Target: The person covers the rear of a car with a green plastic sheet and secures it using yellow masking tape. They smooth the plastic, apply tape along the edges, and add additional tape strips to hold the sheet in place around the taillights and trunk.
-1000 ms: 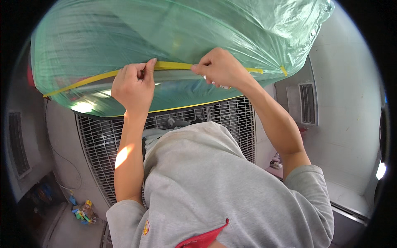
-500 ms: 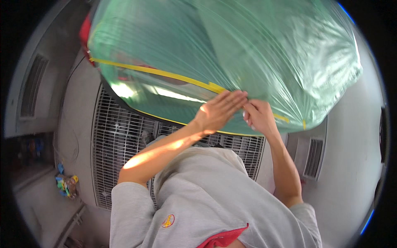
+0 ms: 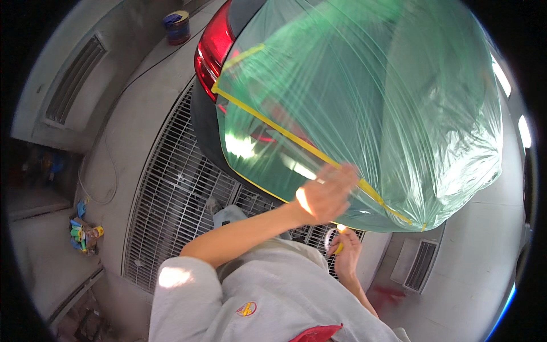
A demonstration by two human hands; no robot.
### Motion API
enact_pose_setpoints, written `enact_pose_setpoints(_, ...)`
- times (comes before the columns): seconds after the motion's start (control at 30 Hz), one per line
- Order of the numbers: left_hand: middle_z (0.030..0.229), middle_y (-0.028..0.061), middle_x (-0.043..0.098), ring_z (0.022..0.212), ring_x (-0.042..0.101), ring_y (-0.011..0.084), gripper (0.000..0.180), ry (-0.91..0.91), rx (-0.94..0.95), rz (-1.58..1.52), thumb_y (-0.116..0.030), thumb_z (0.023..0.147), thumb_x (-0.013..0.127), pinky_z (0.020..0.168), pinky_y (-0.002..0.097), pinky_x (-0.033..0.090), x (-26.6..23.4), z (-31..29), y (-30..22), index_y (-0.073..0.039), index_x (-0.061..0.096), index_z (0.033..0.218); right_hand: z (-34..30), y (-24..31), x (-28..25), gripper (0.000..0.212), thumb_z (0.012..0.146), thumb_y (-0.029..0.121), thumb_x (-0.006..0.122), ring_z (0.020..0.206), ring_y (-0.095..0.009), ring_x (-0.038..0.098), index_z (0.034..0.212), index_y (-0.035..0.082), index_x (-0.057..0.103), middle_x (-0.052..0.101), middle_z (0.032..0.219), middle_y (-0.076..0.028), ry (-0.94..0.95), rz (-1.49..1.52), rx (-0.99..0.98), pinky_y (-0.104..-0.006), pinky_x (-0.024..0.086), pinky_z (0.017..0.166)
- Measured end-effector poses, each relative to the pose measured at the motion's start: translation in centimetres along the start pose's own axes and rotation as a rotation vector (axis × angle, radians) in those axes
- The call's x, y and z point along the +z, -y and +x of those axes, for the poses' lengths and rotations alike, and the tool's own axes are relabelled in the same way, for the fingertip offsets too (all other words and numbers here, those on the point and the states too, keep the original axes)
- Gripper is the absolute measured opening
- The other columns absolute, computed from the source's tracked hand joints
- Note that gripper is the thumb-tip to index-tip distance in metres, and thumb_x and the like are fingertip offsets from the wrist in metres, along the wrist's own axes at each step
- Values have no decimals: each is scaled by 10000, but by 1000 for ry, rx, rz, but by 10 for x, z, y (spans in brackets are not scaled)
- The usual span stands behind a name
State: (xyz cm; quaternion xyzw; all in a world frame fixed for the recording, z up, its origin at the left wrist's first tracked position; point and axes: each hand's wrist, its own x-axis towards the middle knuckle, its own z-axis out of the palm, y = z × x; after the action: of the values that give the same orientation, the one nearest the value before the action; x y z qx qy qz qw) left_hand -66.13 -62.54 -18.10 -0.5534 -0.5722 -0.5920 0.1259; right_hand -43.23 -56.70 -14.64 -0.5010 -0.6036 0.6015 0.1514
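Mid-frame, the blurred left hand point(image 3: 326, 196) extended its fingers over yellow masking tape point(image 3: 285, 133) on green sheeting point(image 3: 342, 85). Lower right of centre, the right hand point(image 3: 348, 257) gripped a tape roll point(image 3: 339, 249).

Floor: pale grey, curved by the lens; a long metal grating point(image 3: 165, 188) is set into the floor point(image 3: 137, 128).
Grating: crossed by narrow bars, overhung by the dark bumper point(image 3: 206, 128); a shoe point(image 3: 213, 205) is partly seen on it.
Far left edge: a dark bucket point(image 3: 177, 29) is stood near the wall.
Cable: a thin dark line point(image 3: 126, 85) is laid along the floor and looped lower down.
Near left: a small heap point(image 3: 85, 235) of blue, green and yellow items is gathered, too small to be told apart.
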Motion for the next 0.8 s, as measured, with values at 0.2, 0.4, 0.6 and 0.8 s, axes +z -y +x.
enact_pose_setpoints(0.2, 1580, 441, 265, 1501, 271, 553, 831, -219, -386, 540, -320, 1005, 625, 1240, 591, 219, -141, -19, 115, 221, 255, 1516, -21, 14, 108, 291, 1034, 70, 521, 524, -122, 582, 1287, -24, 629, 628, 759, -65, 260, -121, 135, -259, 470, 497)
enact_pose_setpoints(0.4, 1621, 405, 212, 1528, 220, 527, 839, -48, -504, 443, -378, 1042, 561, 1256, 559, 198, -180, -30, 131, 187, 206, 1551, -15, 40, 195, 273, 1063, 148, 589, 562, -78, 565, 1286, -1, 639, 631, 775, -33, 472, -235, 95, -226, 460, 516)
enact_pose_setpoints(0.6, 1366, 283, 596, 1261, 557, 465, 530, -138, -549, 230, -247, 1010, 627, 1102, 533, 413, -228, -53, 115, 101, 525, 1397, 4, 77, 271, 308, 1074, 152, 544, 626, -88, 570, 1330, -11, 593, 612, 820, -44, 595, -379, -56, -262, 491, 542)
enact_pose_setpoints(0.8, 976, 132, 707, 846, 712, 211, 279, -60, -931, -268, -207, 983, 709, 741, 336, 564, -296, -18, 109, 44, 688, 1101, 17, 117, 356, 503, 1046, 108, 499, 662, -77, 499, 1545, 54, 461, 560, 785, -5, 595, -125, -258, -244, 458, 640)
